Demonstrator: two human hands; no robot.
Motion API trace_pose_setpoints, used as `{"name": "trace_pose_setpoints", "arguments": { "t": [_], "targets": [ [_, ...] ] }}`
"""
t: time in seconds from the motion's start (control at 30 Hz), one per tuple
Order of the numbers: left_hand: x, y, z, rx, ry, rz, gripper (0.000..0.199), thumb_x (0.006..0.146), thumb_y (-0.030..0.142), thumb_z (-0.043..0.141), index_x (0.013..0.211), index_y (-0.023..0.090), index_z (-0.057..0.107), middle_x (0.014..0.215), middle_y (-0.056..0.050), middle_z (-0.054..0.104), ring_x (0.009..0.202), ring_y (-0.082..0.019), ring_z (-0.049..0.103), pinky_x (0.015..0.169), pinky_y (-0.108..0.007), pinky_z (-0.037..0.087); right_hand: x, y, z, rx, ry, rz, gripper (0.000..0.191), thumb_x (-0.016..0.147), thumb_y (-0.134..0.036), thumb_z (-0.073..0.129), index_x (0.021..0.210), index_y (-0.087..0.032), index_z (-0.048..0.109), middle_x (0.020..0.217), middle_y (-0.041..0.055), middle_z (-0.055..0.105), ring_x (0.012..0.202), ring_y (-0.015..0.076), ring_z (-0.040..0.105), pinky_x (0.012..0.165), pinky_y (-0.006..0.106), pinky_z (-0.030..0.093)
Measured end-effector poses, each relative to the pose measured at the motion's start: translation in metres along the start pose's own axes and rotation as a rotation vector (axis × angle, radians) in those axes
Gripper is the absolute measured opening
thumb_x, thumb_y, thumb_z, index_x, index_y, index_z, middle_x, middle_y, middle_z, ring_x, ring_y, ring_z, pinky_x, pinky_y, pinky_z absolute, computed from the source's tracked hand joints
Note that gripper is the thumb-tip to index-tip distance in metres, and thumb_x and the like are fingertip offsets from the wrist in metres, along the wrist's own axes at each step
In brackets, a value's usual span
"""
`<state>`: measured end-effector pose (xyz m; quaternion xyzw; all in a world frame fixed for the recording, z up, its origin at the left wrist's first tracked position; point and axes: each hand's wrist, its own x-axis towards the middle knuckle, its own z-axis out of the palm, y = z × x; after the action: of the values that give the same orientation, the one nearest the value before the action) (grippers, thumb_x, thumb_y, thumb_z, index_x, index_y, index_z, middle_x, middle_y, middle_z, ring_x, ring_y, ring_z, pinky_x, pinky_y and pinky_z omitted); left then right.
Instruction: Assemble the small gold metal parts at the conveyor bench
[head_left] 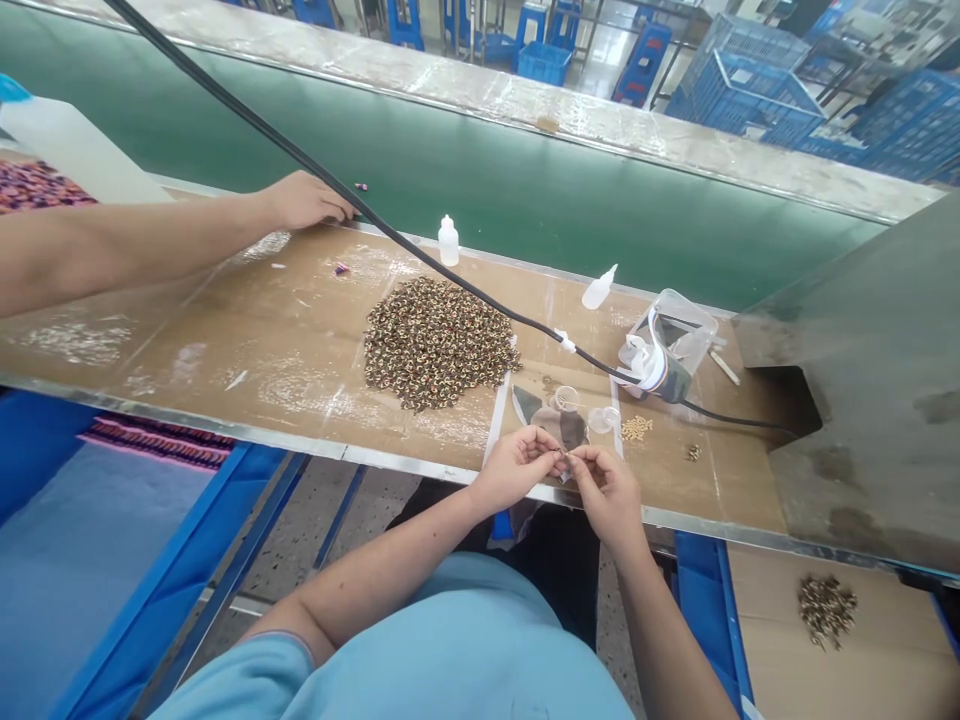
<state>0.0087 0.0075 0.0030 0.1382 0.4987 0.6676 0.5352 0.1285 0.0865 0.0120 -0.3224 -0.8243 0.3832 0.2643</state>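
My left hand (523,466) and my right hand (607,492) meet fingertip to fingertip at the table's front edge. Both are closed in a pinch around something tiny and dark that I cannot make out. Just beyond them are a small clear round dish (566,399) and another clear round piece (602,420), beside a patch of grey and brown material (574,428). Little beige pieces (637,429) lie to the right, with a few gold-and-dark parts (694,453) farther over. A large heap of small gold-and-dark ring-like parts (439,345) spreads to the left.
Another person's hand (311,200) rests at the green belt (480,180). Two white squeeze bottles (448,242) (600,288) and a clear plastic tub (675,325) stand at the back. A black cable (277,150) crosses over the table. A metal panel (862,400) bounds the right.
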Motion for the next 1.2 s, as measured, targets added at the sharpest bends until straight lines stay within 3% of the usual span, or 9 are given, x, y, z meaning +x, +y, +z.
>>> {"name": "trace_pose_setpoints", "arguments": {
  "t": [0.13,0.3,0.47,0.57,0.7,0.93,1.2],
  "targets": [
    [0.000,0.003,0.001,-0.003,0.019,-0.028,0.014,0.071,0.011,0.068,0.073,0.012,0.054,0.062,0.001,0.065,0.060,-0.008,0.064,0.064,-0.021,0.053,-0.001,0.002,0.001,0.068,-0.016,0.093,0.022,0.084,-0.037,0.052,0.076,-0.020,0.062,0.074,0.0029,0.063,0.066,0.0142,0.059,0.059,0.026,0.048],
    [0.000,0.005,0.003,-0.010,0.049,-0.059,0.015,0.070,0.010,0.068,0.071,0.012,0.053,0.058,0.002,0.064,0.058,-0.008,0.065,0.061,-0.020,0.052,0.000,0.005,-0.005,0.001,0.098,0.134,0.024,0.081,-0.042,0.055,0.076,-0.020,0.063,0.072,0.0027,0.061,0.065,0.0154,0.058,0.064,0.030,0.047],
    [-0.001,0.006,0.003,-0.003,0.035,-0.059,0.016,0.070,0.012,0.070,0.072,0.013,0.054,0.060,0.001,0.065,0.060,-0.009,0.065,0.063,-0.022,0.053,0.004,0.006,-0.013,0.264,0.026,0.304,0.031,0.075,-0.050,0.061,0.077,-0.019,0.062,0.073,0.0019,0.062,0.058,0.0126,0.055,0.059,0.028,0.047],
    [-0.001,0.005,0.001,-0.010,0.009,-0.048,0.018,0.068,0.016,0.071,0.071,0.013,0.054,0.063,0.000,0.065,0.061,-0.011,0.065,0.065,-0.024,0.053,0.008,0.006,-0.018,0.293,0.021,0.310,0.032,0.074,-0.051,0.062,0.077,-0.019,0.062,0.068,0.0005,0.061,0.058,0.0118,0.052,0.057,0.026,0.045],
    [-0.001,0.004,-0.001,-0.002,-0.017,-0.028,0.019,0.068,0.019,0.073,0.072,0.013,0.055,0.063,0.000,0.065,0.063,-0.011,0.065,0.065,-0.023,0.052,0.015,0.004,-0.027,0.088,0.046,0.136,0.025,0.080,-0.044,0.057,0.076,-0.020,0.062,0.071,0.0012,0.062,0.065,0.0138,0.056,0.062,0.027,0.045],
    [-0.001,0.004,-0.003,-0.006,-0.029,-0.036,0.021,0.067,0.022,0.073,0.073,0.013,0.055,0.064,0.001,0.065,0.062,-0.010,0.065,0.065,-0.023,0.052,0.033,0.011,-0.053,-0.590,0.144,-0.341,0.020,0.090,-0.028,0.047,0.080,-0.021,0.062,0.077,0.0038,0.064,0.072,0.0160,0.057,0.068,0.030,0.038],
    [-0.001,0.006,-0.002,0.007,-0.030,-0.035,0.023,0.066,0.023,0.074,0.072,0.013,0.055,0.064,0.001,0.065,0.063,-0.010,0.065,0.065,-0.023,0.053,0.048,0.006,-0.066,-0.847,0.063,-0.516,0.017,0.091,-0.021,0.046,0.080,-0.020,0.059,0.075,0.0012,0.064,0.071,0.0143,0.054,0.076,0.030,0.031]
  ]
}}
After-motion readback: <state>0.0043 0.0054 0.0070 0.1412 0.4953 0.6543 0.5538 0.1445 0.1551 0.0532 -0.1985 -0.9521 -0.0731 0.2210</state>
